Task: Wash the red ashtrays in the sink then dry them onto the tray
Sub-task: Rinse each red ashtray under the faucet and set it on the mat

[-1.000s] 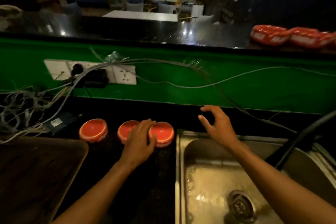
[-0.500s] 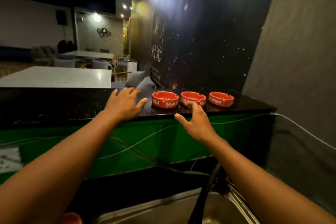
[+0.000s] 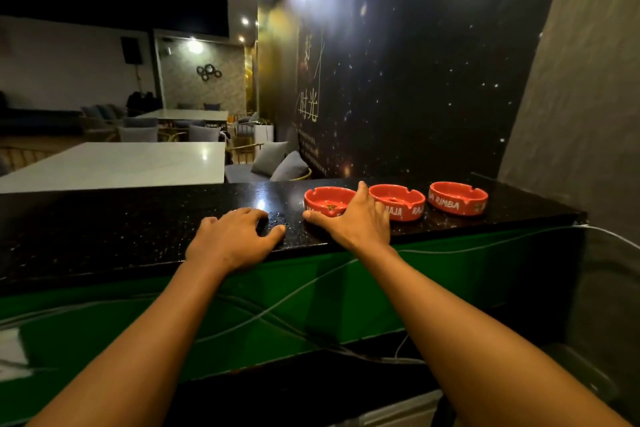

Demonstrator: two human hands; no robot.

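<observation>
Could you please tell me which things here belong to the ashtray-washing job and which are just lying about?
Job: left ashtray, under the right hand; middle ashtray; right ashtray; all on the counter, where the left hand rests.

Lying about: cables; white table; cushions.

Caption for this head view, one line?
Right hand reaches the first of three red ashtrays on the black counter; left hand rests beside it.

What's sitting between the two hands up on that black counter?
Nothing: in the head view only bare, glossy black counter shows between the left hand and the right hand, which rests against the nearest red ashtray.
</observation>
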